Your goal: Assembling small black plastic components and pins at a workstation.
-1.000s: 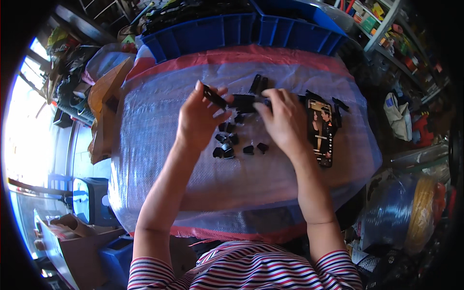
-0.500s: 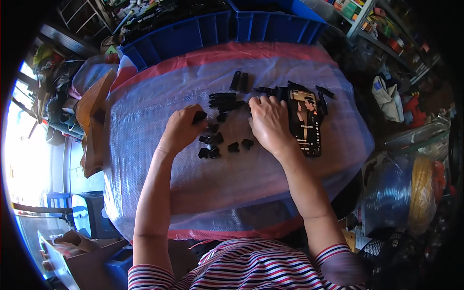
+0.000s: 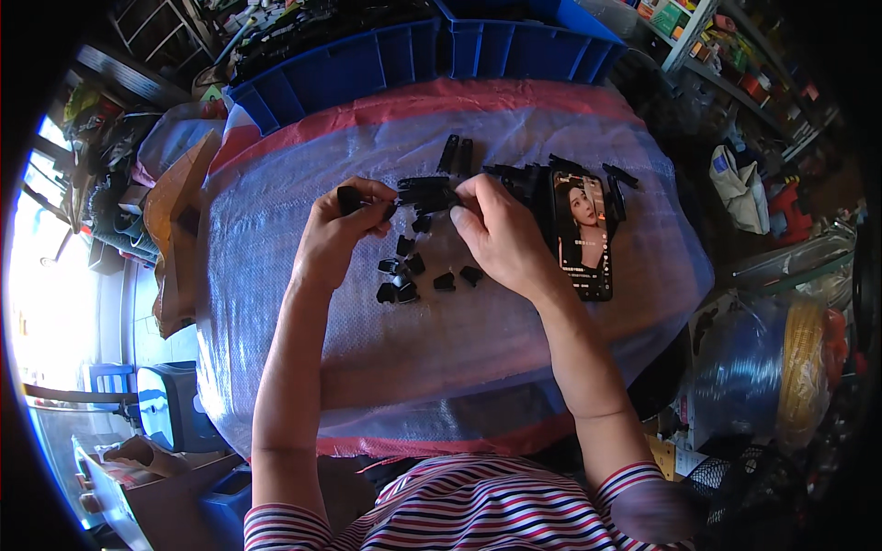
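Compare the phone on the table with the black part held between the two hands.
The phone lies flat on the table, untouched; the black part is held up by the left hand and right hand. The phone's screen is lit and colourful; the part is plain black. Both are elongated.

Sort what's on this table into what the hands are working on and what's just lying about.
In hand:
- left hand, black cap in its grip
- right hand, on the black part
- small black pieces below the hands

Lying about:
- phone, screen lit
- blue crates
- black strips
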The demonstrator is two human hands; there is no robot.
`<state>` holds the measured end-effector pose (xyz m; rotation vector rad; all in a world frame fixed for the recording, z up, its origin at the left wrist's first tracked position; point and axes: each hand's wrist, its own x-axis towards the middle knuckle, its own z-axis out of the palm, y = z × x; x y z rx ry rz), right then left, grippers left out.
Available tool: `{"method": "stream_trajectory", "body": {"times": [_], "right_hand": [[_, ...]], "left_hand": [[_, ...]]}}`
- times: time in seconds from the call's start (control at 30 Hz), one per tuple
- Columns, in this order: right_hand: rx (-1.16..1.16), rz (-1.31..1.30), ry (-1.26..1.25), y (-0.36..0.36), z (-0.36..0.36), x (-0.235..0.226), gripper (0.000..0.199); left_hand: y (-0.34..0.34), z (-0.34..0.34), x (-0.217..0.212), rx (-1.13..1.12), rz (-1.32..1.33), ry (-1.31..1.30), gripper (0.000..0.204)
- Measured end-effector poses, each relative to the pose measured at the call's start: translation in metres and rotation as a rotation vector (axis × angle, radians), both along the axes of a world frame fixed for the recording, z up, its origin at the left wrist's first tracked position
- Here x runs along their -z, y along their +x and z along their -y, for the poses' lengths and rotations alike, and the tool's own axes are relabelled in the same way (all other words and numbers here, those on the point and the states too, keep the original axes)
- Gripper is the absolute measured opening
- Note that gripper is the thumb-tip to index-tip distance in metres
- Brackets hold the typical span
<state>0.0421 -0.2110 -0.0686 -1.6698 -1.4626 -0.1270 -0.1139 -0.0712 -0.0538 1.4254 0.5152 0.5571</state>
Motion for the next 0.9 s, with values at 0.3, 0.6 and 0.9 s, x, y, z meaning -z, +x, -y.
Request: {"method": "stream_trajectory", "body": {"times": [0.3,0.6,0.9], "right_hand": [[-0.26,-0.854,-0.098,-0.019,-0.002,-0.016,0.024],[-0.2,-0.322,0.036,-0.031,-0.004,-0.013,0.029],[-0.188,-0.211,0.165,-0.036,-0.004,-0.019,0.03]], "left_hand": [[0.004,0.013,-0.003,-0.024,0.037,-0.149,0.017],[0.009,0.024,-0.005,0.008,0.097,-0.15,0.025],[0.004,0.017,0.009,0.253,0.214,-0.52,0.019]]}}
